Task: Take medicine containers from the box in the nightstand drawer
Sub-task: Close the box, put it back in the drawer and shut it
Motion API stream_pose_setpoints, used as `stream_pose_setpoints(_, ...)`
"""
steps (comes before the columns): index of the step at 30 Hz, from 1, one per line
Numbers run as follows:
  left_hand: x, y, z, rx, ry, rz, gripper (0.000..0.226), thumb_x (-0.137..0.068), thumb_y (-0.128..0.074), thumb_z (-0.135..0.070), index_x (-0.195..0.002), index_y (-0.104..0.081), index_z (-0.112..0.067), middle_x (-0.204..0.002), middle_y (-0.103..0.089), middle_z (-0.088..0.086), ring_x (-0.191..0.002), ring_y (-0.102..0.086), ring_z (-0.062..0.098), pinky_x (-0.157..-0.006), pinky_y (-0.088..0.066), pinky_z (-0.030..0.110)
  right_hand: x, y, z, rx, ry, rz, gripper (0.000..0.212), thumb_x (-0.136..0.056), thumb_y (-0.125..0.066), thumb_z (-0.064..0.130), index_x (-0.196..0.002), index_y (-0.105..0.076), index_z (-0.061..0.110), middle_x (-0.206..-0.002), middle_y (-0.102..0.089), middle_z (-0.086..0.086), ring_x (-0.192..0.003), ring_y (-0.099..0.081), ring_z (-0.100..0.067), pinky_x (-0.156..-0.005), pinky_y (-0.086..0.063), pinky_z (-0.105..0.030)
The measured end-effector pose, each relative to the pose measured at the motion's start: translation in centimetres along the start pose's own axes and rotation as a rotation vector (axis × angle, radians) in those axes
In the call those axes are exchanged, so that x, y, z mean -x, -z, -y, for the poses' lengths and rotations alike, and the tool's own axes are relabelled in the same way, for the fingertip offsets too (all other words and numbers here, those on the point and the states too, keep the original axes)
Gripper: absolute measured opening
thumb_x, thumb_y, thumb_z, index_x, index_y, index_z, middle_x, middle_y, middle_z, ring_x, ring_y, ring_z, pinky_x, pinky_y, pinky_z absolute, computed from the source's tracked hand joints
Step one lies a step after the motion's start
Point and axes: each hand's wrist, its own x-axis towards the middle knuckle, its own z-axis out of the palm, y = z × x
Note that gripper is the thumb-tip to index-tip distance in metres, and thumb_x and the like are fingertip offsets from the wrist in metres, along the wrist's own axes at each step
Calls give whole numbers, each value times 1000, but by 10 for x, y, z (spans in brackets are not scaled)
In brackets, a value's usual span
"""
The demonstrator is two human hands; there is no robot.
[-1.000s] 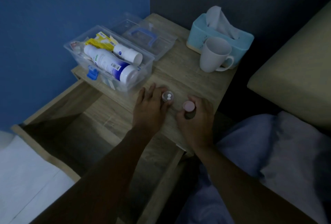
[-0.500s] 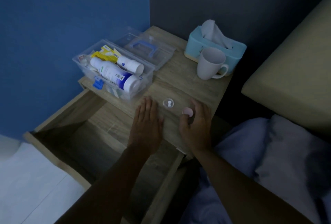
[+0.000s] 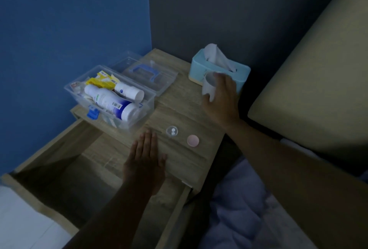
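Observation:
A clear plastic box (image 3: 147,99) stands open on the nightstand top (image 3: 179,155), holding two white bottles (image 3: 111,99) and yellow packets (image 3: 101,81). Its clear lid (image 3: 151,75) with a blue handle lies behind it. A small clear cap (image 3: 172,130) with two white pills sits near the front, beside a container with a pink lid (image 3: 193,140). My left hand (image 3: 146,161) lies flat and open on the wood, just left of the cap. My right hand (image 3: 221,99) is around the white mug (image 3: 209,85) at the back right.
A light blue tissue box (image 3: 219,69) stands behind the mug. The nightstand drawer (image 3: 65,179) is pulled out below my left arm, dark inside. A beige bed edge (image 3: 310,81) and bluish bedding (image 3: 249,209) lie to the right. Blue wall on the left.
My right hand left the pink-lidded container and reached back to the white mug. My left hand drew away from the pill cap and lies flat. The camera tilted up.

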Motion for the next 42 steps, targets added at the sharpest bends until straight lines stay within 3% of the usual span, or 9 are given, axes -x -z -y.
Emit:
stream_pose_setpoints(2, -1, -1, 0, 20, 4, -1, 80, -89, 12, -48, -157, 0, -6, -165, 3, 15, -153, -1, 24, -124, -5, 40, -28, -1, -7, 148, -50, 74, 76, -83, -65, 35, -147, -31, 11, -151, -33, -12, -140, -30, -29, -113, -35, -45)
stream_pose_setpoints(4, -1, -3, -1, 19, 8, 2, 79, -92, 8, -50, -157, 0, -6, -165, 3, 16, -153, 0, 25, -124, -5, 40, -47, -4, -15, 248, -99, 164, 86, -81, -64, 48, -148, -27, 9, -147, -31, -12, -138, -28, -31, -110, -33, -44)
stream_pose_setpoints(7, -2, -5, 0, 8, 3, 20, 72, -99, -6, -48, -156, 2, -5, -165, 6, 17, -153, 1, 26, -123, -5, 42, -59, -10, -24, 255, -149, 217, 85, -77, -64, 56, -140, -39, 5, -133, -39, -10, -124, -41, -30, -92, -41, -39)
stream_pose_setpoints(12, -1, -4, -1, -32, 11, 5, 80, -89, 13, -48, -157, 4, -6, -165, 7, 16, -153, 2, 24, -123, -5, 40, -69, -10, -24, 247, -165, 250, 88, -69, -81, 51, -133, -45, 3, -134, -38, -12, -125, -42, -32, -99, -44, -43)
stream_pose_setpoints(16, -2, -4, 0, -22, 18, 22, 72, -98, 0, -48, -156, 5, -6, -165, 8, 16, -153, 4, 24, -123, -5, 41, -76, 4, -14, 266, -109, 371, 88, -63, -88, 45, -131, -49, 7, -136, -37, -12, -123, -44, -32, -101, -43, -43)
stream_pose_setpoints(20, -2, -3, -2, -11, 32, 35, 71, -99, -5, -48, -156, 6, -7, -165, 8, 14, -153, 4, 23, -123, -5, 40, -67, 12, 5, 210, 15, 359, 84, -57, -89, 50, -123, -57, 8, -126, -46, -9, -113, -51, -28, -93, -47, -39)
stream_pose_setpoints(25, -2, 0, -2, 31, 33, 52, 71, -100, -10, -47, -157, 3, -7, -165, 6, 15, -153, 2, 24, -123, -6, 41, -42, 17, 28, 154, 114, 403, 99, -51, -90, 56, -131, -55, 9, -125, -47, -7, -114, -51, -25, -95, -47, -40)
stream_pose_setpoints(28, 0, 2, -2, 49, 35, 49, 70, -101, -13, -46, -157, 3, -6, -165, 7, 15, -153, 2, 24, -124, -5, 41, -26, 16, 33, 145, 156, 483, 94, -52, -91, 51, -128, -55, 9, -125, -46, -8, -114, -50, -25, -93, -47, -40)
stream_pose_setpoints(42, 2, 2, -2, 50, 44, 39, 69, -101, -12, -45, -157, 5, -7, -165, 9, 15, -153, 5, 24, -124, -3, 42, -2, 7, 35, 146, 107, 523, 100, -56, -93, 41, -138, -44, 10, -134, -41, -8, -123, -44, -27, -92, -44, -37)
